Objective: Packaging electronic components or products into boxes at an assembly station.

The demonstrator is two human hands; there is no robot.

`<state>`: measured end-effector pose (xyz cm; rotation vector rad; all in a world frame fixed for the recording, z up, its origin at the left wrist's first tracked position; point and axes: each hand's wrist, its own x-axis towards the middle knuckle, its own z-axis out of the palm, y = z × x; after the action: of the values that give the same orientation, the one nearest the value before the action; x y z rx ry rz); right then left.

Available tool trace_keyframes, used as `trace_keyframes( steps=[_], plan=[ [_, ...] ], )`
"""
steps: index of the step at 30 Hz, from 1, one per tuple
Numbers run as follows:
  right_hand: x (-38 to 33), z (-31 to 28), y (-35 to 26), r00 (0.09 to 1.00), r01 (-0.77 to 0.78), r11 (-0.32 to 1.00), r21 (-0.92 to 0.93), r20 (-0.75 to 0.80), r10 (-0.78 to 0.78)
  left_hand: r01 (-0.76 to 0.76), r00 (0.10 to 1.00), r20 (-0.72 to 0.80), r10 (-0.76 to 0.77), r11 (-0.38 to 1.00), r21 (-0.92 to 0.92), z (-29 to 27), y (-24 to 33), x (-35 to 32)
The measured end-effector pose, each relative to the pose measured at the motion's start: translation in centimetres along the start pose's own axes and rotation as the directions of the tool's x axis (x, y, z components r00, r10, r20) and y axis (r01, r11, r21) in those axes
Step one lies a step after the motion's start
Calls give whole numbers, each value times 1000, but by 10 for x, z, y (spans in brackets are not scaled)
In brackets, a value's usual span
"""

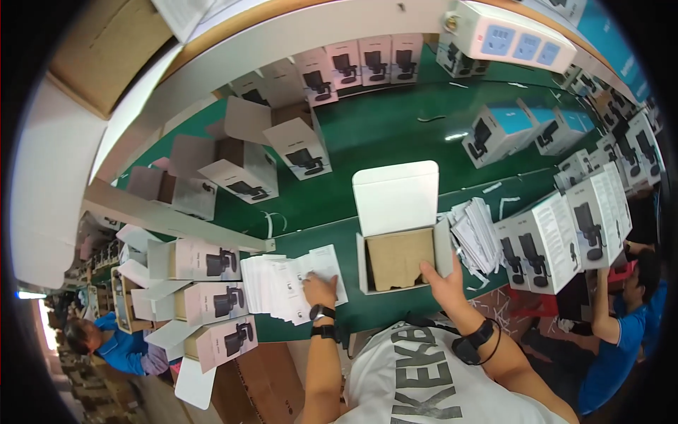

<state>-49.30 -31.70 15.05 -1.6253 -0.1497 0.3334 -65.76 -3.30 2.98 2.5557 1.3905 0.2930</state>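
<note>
My left hand [321,290] rests on a spread pile of white printed leaflets [270,286], fingers apart and touching the top sheets. An open white carton [395,189] stands upright in front of me, its lid flap raised at the back. Inside it lies a brown cardboard insert [400,258] with a ragged near edge. My right hand [445,284] grips the carton's right wall, thumb on the inner side and fingers outside, partly hidden. Just right of the carton sits a heap of folded white papers [477,237].
Open printed boxes [212,300] stack at the left edge; more open boxes [240,173] stand behind a white rail. Closed boxes [530,251] stand on the right. A power strip [519,35] hangs above. Blue-shirted people sit at left [123,346] and right [621,325].
</note>
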Motion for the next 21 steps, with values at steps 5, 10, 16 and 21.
trace_keyframes(
  steps=[5,10,16,21],
  plan=[
    [-5,-8,17,1000,-4,999,-33,-29,3,66,994,110,-28,932,-356,-20,3,10],
    [-1,-12,15,992,116,981,-157,-30,-122,-59,957,-5,-290,-177,-982,-163,96,-34],
    [2,-8,6,990,135,976,-170,-16,-139,-541,841,-448,303,516,-664,-148,137,-54],
    [2,-17,3,990,140,971,-195,5,-142,-531,846,-410,340,590,-608,-149,179,-48]
  ],
)
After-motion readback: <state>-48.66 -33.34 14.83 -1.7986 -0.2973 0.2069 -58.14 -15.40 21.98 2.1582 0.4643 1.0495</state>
